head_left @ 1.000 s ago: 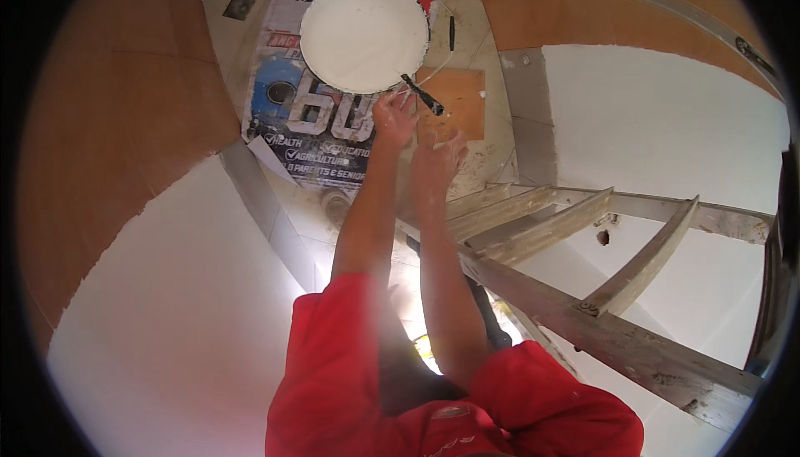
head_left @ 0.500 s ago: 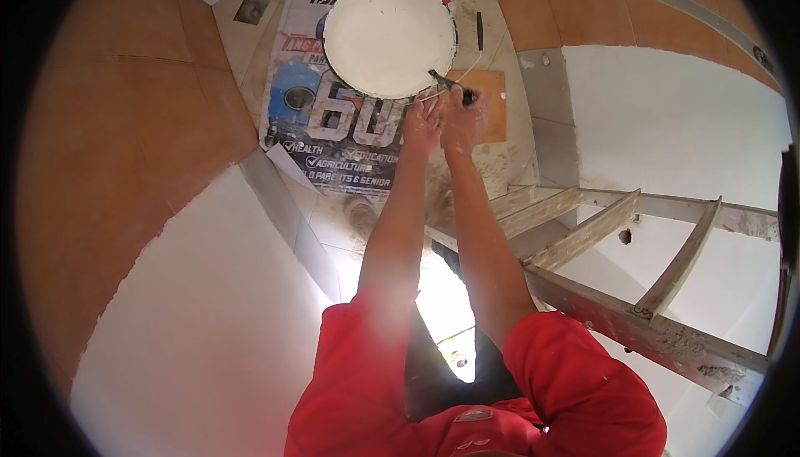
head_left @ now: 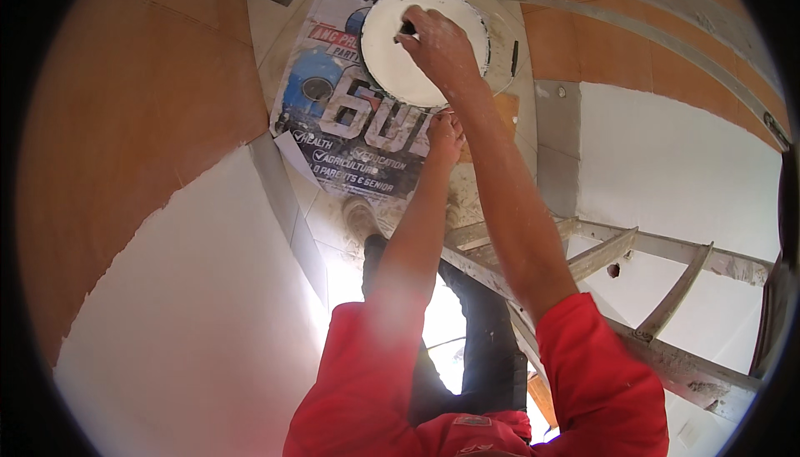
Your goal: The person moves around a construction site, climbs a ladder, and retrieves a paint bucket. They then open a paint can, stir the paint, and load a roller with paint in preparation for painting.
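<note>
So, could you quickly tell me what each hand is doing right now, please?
Left hand: at the bucket rim; grip cannot be told.
Right hand: closed on a dark tool handle over the bucket.

Ladder (head_left: 633, 249) blocks right; bucket (head_left: 392, 57) ahead; left wall (head_left: 167, 307) close.

The scene is brightly lit by daylight. A blown-out glare patch is seen on the pale tiled floor (head_left: 442, 332) between the red-sleeved arms. The white plastered wall (head_left: 192, 324) is nearly overexposed. Straight edges are bent toward the dark circular rim, where slight softness is noticed.
</note>
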Demonstrator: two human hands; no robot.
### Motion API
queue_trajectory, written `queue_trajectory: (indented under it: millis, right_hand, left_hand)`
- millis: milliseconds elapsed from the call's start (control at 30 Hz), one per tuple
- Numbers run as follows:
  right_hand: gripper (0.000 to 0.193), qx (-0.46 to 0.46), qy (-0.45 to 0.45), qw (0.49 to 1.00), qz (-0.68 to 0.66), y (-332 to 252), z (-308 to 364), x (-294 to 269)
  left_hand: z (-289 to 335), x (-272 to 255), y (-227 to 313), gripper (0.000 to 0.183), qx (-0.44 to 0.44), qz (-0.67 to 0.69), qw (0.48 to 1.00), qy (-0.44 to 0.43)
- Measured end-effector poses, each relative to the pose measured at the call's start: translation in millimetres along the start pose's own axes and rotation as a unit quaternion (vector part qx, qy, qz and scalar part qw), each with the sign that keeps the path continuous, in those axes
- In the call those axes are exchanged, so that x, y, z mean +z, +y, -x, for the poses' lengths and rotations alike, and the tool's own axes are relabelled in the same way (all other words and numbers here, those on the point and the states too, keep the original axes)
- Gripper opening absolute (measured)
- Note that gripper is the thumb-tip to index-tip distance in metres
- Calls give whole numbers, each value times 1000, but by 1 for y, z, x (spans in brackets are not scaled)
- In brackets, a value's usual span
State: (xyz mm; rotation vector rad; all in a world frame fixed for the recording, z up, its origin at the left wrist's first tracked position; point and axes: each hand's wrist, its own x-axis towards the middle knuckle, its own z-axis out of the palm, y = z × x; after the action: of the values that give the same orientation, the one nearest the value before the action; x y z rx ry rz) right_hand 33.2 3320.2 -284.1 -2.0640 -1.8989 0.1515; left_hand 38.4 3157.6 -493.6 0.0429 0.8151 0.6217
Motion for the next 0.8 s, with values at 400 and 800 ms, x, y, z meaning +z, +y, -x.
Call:
queue_trajectory:
  millis: [400, 800]
  right_hand:
    - [24, -186, -111, 974, 69, -61, -66, 90]
    - [18, -50, -157, 986, 20, -65, -52, 105]
  left_hand:
    - [-15, -10, -15, 14, 39, 52, 998, -18]
    - [52, 9, 14, 31, 147, 51, 985, -73]
